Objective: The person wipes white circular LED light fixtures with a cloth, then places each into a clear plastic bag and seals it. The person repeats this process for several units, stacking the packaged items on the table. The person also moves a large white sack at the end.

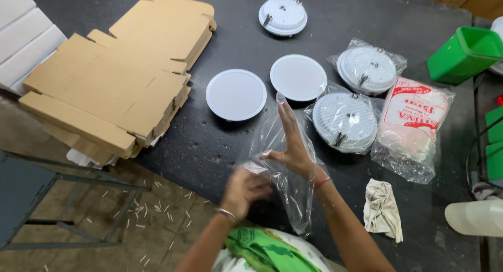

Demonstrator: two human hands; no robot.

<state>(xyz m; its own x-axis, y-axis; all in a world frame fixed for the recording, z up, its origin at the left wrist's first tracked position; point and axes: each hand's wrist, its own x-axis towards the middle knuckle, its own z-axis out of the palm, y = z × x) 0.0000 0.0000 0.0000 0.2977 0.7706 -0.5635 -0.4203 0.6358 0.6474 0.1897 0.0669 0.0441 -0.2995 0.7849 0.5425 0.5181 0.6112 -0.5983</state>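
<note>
Both my hands work a clear plastic bag [280,167] over the near edge of the dark table [335,36]. My left hand [243,191] pinches the bag's edge at its lower left. The bag drapes over my right hand [293,146], whose fingers point straight up against the film. Just beyond the bag lie two bare round white light panels, face up: one [236,94] to the left, one [298,77] to the right.
Two bagged round lights [346,120] [367,69] lie right of the panels, an unbagged one [283,15] farther back. A printed packet of bags [414,125], a cloth [382,204], a green bin [463,53] and stacked flat cardboard boxes [115,78] surround them.
</note>
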